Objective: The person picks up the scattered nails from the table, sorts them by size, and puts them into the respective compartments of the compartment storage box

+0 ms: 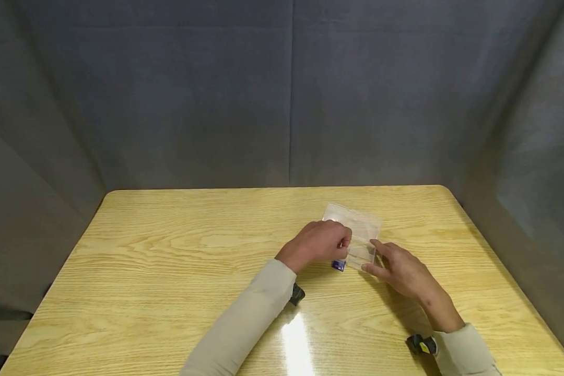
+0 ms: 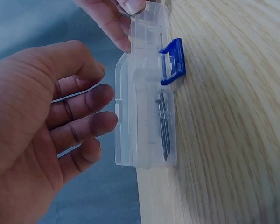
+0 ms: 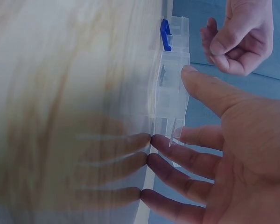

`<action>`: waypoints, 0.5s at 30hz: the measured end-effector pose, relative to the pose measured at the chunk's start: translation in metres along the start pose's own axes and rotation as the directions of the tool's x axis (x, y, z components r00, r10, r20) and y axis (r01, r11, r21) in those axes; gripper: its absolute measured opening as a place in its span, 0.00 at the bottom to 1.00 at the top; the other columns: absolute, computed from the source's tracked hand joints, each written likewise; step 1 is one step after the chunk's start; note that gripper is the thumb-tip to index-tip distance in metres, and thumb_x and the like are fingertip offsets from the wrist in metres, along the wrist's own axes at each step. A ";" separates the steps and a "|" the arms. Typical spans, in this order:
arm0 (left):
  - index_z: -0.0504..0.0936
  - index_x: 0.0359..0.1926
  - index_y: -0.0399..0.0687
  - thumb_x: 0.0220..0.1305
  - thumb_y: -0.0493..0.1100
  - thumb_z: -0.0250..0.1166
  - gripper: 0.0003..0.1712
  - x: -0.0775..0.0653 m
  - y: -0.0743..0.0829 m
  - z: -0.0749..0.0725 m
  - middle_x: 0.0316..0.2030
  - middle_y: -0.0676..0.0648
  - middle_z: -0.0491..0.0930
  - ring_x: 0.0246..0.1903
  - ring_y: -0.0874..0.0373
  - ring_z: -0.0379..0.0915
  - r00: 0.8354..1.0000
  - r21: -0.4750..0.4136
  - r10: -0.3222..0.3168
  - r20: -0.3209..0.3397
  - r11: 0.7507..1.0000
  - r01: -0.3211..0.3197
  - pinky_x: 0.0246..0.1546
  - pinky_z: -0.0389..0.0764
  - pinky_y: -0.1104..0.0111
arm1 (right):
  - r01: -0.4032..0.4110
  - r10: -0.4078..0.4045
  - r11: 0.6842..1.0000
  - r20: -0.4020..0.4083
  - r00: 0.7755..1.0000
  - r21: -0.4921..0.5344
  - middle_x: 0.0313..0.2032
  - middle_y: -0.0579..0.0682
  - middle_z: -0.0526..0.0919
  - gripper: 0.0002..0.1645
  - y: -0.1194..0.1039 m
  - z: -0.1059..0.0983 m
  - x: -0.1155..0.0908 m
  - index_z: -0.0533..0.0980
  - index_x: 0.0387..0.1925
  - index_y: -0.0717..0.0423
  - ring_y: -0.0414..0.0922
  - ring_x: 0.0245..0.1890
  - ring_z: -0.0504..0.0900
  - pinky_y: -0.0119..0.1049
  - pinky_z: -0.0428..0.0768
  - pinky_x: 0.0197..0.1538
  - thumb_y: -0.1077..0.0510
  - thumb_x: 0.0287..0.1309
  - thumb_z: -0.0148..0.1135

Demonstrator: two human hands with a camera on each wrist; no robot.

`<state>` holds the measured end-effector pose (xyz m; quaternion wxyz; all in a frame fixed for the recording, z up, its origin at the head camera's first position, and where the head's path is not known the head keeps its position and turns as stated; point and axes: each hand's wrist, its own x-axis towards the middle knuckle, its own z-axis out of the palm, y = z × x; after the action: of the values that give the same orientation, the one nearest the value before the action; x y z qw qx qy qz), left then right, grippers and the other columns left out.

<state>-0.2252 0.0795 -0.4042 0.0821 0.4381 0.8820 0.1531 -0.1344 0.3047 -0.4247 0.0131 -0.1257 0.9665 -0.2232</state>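
A clear plastic box [image 1: 360,255] sits on the table, its clear lid [image 1: 357,222] swung back behind it. Thin grey nails [image 2: 164,130] lie inside it, seen through the wall in the left wrist view. From the box's front sticks out a blue latch [image 2: 177,61]. My right hand [image 1: 404,269] grips the box at its right end, thumb at the near edge and index finger at the far one. Over the box's left part hovers my left hand [image 1: 321,241], fingers curled and thumb close to the index finger; whatever may be between those tips is hidden.
The box stands on the right half of a light wooden table [image 1: 169,271]. Grey cloth [image 1: 192,104] hangs behind the table and at both sides. Dark wrist cameras sit by the sleeves, the right one [image 1: 421,344] close to the tabletop.
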 end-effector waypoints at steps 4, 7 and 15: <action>0.79 0.37 0.56 0.69 0.40 0.62 0.04 -0.012 -0.005 -0.003 0.27 0.59 0.74 0.25 0.64 0.66 1.000 -0.006 -0.021 -0.001 1.000 0.021 0.27 0.67 0.69 | 0.005 -0.005 1.000 0.001 1.000 -0.009 0.40 0.53 0.77 0.42 0.000 0.001 0.002 0.68 0.70 0.71 0.46 0.34 0.72 0.42 0.72 0.34 0.47 0.67 0.69; 0.79 0.37 0.57 0.69 0.40 0.61 0.05 -0.020 -0.009 -0.005 0.27 0.59 0.74 0.26 0.64 0.66 0.999 -0.020 -0.030 -0.017 0.999 0.030 0.27 0.67 0.69 | -0.001 0.001 1.000 0.006 1.000 -0.010 0.39 0.53 0.77 0.42 0.000 0.001 0.002 0.67 0.70 0.71 0.46 0.34 0.72 0.42 0.72 0.34 0.46 0.67 0.69; 0.76 0.32 0.59 0.69 0.40 0.61 0.08 -0.038 -0.014 -0.008 0.25 0.58 0.69 0.25 0.65 0.62 0.998 -0.013 -0.036 -0.057 0.999 0.035 0.26 0.62 0.69 | -0.024 0.024 1.000 0.022 0.999 -0.006 0.39 0.52 0.76 0.43 0.000 -0.001 0.001 0.67 0.71 0.69 0.47 0.34 0.72 0.43 0.72 0.35 0.44 0.67 0.68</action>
<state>-0.2150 0.0400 -0.4008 0.0622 0.4172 0.8908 0.1690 -0.1358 0.3051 -0.4239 0.0263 -0.1168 0.9683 -0.2190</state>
